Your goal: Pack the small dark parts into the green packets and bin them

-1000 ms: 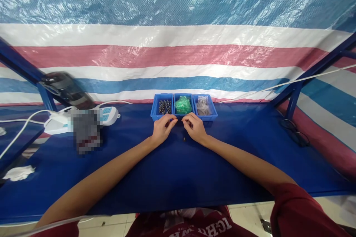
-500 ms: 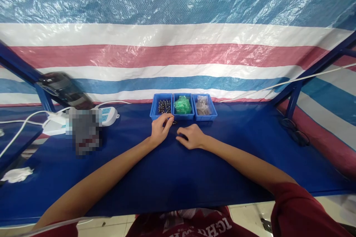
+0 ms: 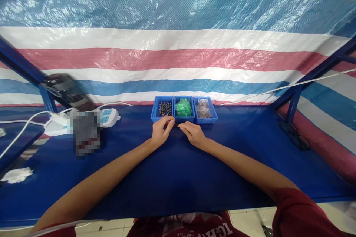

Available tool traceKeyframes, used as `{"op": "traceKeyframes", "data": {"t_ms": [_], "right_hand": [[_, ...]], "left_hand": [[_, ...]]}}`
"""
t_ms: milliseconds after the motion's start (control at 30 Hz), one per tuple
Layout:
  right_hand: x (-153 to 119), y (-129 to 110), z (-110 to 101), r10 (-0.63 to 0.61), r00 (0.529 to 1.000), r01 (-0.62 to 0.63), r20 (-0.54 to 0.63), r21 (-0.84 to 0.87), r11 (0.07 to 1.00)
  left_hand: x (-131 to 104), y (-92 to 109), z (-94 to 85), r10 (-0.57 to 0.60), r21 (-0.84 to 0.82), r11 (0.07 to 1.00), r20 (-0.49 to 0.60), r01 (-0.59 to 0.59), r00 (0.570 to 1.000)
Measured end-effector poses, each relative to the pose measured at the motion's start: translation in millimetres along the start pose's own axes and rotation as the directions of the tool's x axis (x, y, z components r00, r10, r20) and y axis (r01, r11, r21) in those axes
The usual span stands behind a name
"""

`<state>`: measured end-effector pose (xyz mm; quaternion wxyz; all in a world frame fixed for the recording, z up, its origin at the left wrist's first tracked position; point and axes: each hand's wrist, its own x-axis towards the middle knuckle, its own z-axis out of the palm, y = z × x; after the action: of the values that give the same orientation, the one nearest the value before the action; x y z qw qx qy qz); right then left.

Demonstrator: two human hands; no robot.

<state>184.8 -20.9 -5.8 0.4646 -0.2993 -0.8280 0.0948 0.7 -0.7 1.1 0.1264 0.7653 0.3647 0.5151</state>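
Observation:
My left hand [image 3: 161, 132] is closed in a pinch on a small dark part [image 3: 175, 125], too small to name and mostly covered by the fingers. From the other side my right hand [image 3: 194, 134] meets it, thumb and forefinger pressed together at its right end. Both hands are just in front of three blue bins. The left bin [image 3: 154, 112] has many small dark metal-looking pieces [image 3: 165, 109] in it. Green plastic packaging [image 3: 183, 107] fills the middle bin [image 3: 184, 119]. Clear bags with greyish contents [image 3: 203, 108] lie in the right bin [image 3: 206, 120].
On the left stand a power strip [image 3: 109, 117] with white cables, a blurred-out dark object [image 3: 86, 131] and a leaning dark bottle [image 3: 69, 90]. Crumpled white tissue [image 3: 17, 175] lies near the left edge. A dark cable [image 3: 296, 136] rests by the right frame post [image 3: 294, 103].
My right hand has moved left and slightly up, its fingers closing at the small dark part. My left hand keeps its pinch. The view has tipped slightly upward.

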Motion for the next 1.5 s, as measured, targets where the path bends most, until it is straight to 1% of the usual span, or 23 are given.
{"op": "traceKeyframes", "data": {"t_ms": [67, 100, 233, 300, 367, 433, 500, 533, 600, 667, 733, 800, 867, 933, 1000, 1033, 1067, 1100, 1167, 1267, 1367, 1433, 1500], "right_hand": [[2, -1, -2, 0.051, 0.997, -0.048, -0.061, 0.055, 0.997], [3, -2, -3, 0.071, 0.995, -0.066, -0.071, 0.076, 0.995], [4, -3, -4, 0.125, 0.991, -0.117, -0.053, 0.135, 0.984], [3, -3, -4, 0.173, 0.982, -0.16, -0.081, 0.15, 0.976], [4, -5, -6, 0.254, 0.956, -0.231, -0.146, 0.158, 0.96], [9, -6, -7, 0.345, 0.918, -0.313, -0.197, 0.177, 0.933], [21, -5, -9, 0.407, 0.892, -0.368, -0.195, 0.208, 0.906], [30, -4, -9, 0.419, 0.891, -0.378, -0.178, 0.222, 0.899], [53, 0, -9, 0.404, 0.903, -0.368, -0.148, 0.222, 0.903], [78, 4, -8, 0.354, 0.929, -0.327, -0.108, 0.212, 0.921], [95, 7, -6, 0.3, 0.953, -0.286, -0.039, 0.2, 0.937], [98, 6, -4, 0.295, 0.954, -0.281, -0.055, 0.178, 0.943], [86, 5, -5, 0.276, 0.958, -0.266, -0.076, 0.124, 0.956], [65, 4, -8, 0.245, 0.969, -0.244, -0.021, 0.035, 0.969], [44, 5, -11, 0.234, 0.969, -0.229, 0.083, -0.069, 0.971], [36, 6, -11, 0.235, 0.961, -0.217, 0.148, -0.127, 0.968], [30, 6, -11, 0.25, 0.945, -0.211, 0.213, -0.19, 0.959], [26, 6, -10, 0.267, 0.926, -0.201, 0.268, -0.25, 0.947], [24, 4, -6, 0.306, 0.883, -0.174, 0.356, -0.357, 0.918], [28, -4, 3, 0.349, 0.833, -0.128, 0.43, -0.464, 0.877], [32, -11, 9, 0.388, 0.79, -0.097, 0.475, -0.528, 0.844], [32, -13, 10, 0.416, 0.765, -0.093, 0.492, -0.555, 0.826], [30, -13, 9, 0.435, 0.753, -0.1, 0.493, -0.568, 0.817]], "left_hand": [[1, 1, -0.3, 0.006, 0.007, 1.0, 0.005, -0.006, 1.0], [1, 2, -0.5, 0.01, 0.013, 1.0, 0.006, -0.01, 1.0], [2, 3, -0.8, 0.028, 0.027, 0.999, 0.01, -0.029, 1.0], [1, 3, -0.7, 0.034, 0.029, 0.999, 0.008, -0.034, 0.999], [1, 3, -1.0, 0.045, 0.035, 0.998, 0.002, -0.045, 0.999], [0, 3, -1.8, 0.063, 0.043, 0.997, -0.005, -0.063, 0.998], [1, 5, -2.9, 0.081, 0.05, 0.996, -0.013, -0.08, 0.997], [0, 6, -3.3, 0.088, 0.054, 0.995, -0.017, -0.087, 0.996], [0, 7, -3.6, 0.096, 0.06, 0.994, -0.025, -0.095, 0.995], [-1, 9, -3.4, 0.092, 0.061, 0.994, -0.036, -0.09, 0.995], [-1, 10, -4.2, 0.064, 0.052, 0.997, -0.056, -0.061, 0.996], [5, 11, -8.6, 0.002, 0.038, 0.999, -0.093, 0.002, 0.996], [16, 13, -18.2, -0.088, 0.035, 0.995, -0.123, 0.093, 0.989], [29, 14, -32.4, -0.175, 0.074, 0.981, -0.071, 0.18, 0.982], [39, 14, -47.0, -0.216, 0.212, 0.957, 0.06, 0.199, 0.975], [41, 14, -52.7, -0.227, 0.316, 0.933, 0.147, 0.172, 0.963], [41, 13, -56.8, -0.247, 0.424, 0.897, 0.241, 0.127, 0.939], [39, 13, -58.9, -0.282, 0.511, 0.855, 0.322, 0.085, 0.904], [30, 11, -57.4, -0.33, 0.614, 0.79, 0.437, -0.009, 0.837], [17, 10, -45.6, -0.333, 0.661, 0.739, 0.526, -0.13, 0.783], [11, 8, -33.8, -0.315, 0.649, 0.74, 0.566, -0.176, 0.762], [10, 7, -29.0, -0.304, 0.629, 0.758, 0.576, -0.174, 0.758], [9, 6, -25.8, -0.29, 0.602, 0.782, 0.582, -0.163, 0.76]]}}
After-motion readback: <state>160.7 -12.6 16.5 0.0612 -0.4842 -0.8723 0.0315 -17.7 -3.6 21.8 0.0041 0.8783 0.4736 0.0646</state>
